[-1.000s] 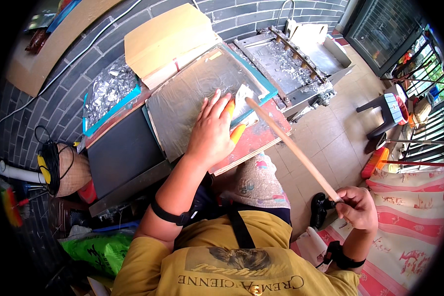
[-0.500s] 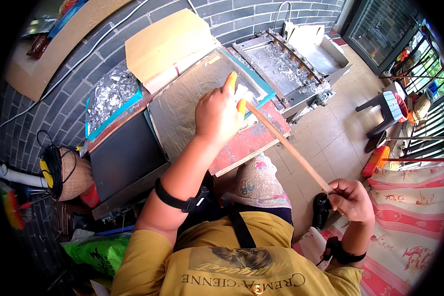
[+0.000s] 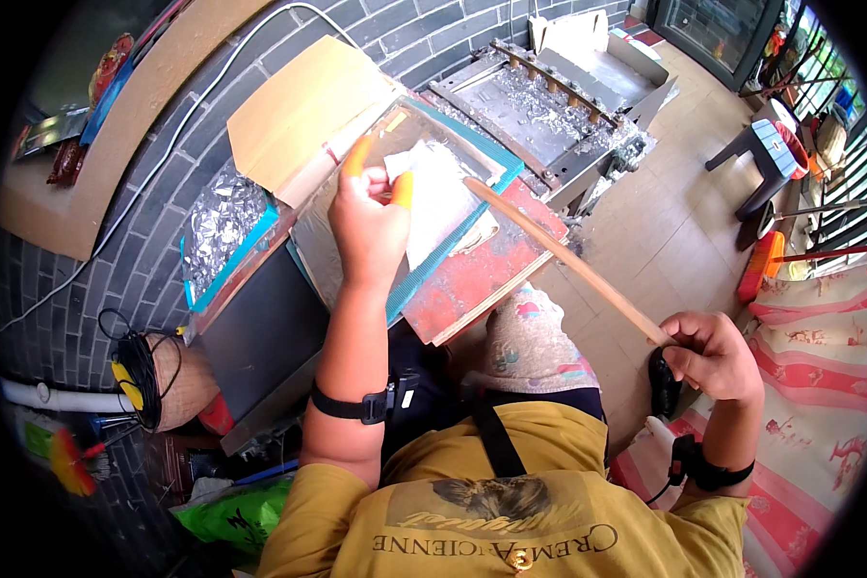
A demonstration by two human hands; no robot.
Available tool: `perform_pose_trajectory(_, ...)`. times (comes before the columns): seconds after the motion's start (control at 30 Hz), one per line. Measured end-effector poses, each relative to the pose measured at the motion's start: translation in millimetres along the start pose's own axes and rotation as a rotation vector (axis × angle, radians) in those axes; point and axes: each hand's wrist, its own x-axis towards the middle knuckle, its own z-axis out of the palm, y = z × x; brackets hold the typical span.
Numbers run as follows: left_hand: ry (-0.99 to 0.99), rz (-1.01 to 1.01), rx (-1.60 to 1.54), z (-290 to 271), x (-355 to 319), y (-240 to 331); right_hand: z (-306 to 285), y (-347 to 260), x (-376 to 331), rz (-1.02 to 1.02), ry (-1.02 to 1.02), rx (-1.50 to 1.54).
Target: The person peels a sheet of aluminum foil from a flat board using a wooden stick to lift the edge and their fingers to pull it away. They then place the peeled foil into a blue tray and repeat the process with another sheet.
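My left hand [image 3: 369,229] is over the board stack, orange finger covers on its thumb and forefinger. The forefinger points away; the thumb and curled fingers close at the edge of a thin white sheet [image 3: 439,206], their contact partly hidden. That sheet lies rumpled on a grey-topped pad [image 3: 320,231] with a ribbed teal edge. My right hand [image 3: 711,354], at the right, pinches the near end of a long flat wooden stick [image 3: 570,258]. The stick slants away to the left, its far tip beside the white sheet.
A red board [image 3: 482,279] lies beneath the pad. Beyond are a tan paper stack [image 3: 303,111] and a metal frame [image 3: 525,106] with silver scraps. A teal-edged tray [image 3: 223,236] of foil pieces stands left. A stool [image 3: 766,159] and an orange broom [image 3: 761,265] stand right.
My left hand has moved left and back from the stick's tip. A white sheet now shows where silvery foil covered the pad. My right hand still holds the stick, slightly farther right.
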Motion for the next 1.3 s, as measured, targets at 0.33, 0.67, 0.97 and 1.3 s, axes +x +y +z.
perform_pose_trajectory(0.33,-0.001,0.034,0.082,-8,-4,23,35,-19,53,-0.063,-0.09,0.091)
perform_pose_trajectory(0.67,-0.261,-0.025,-0.343,-3,-1,11,67,-20,116,-0.216,-0.048,0.137)
perform_pose_trajectory(0.97,-0.091,0.258,0.206,-56,90,-5,70,-34,133,-0.211,0.009,0.123)
perform_pose_trajectory(1.3,-0.112,0.38,1.045,-88,151,-72,65,-35,127,-0.186,-0.029,0.133)
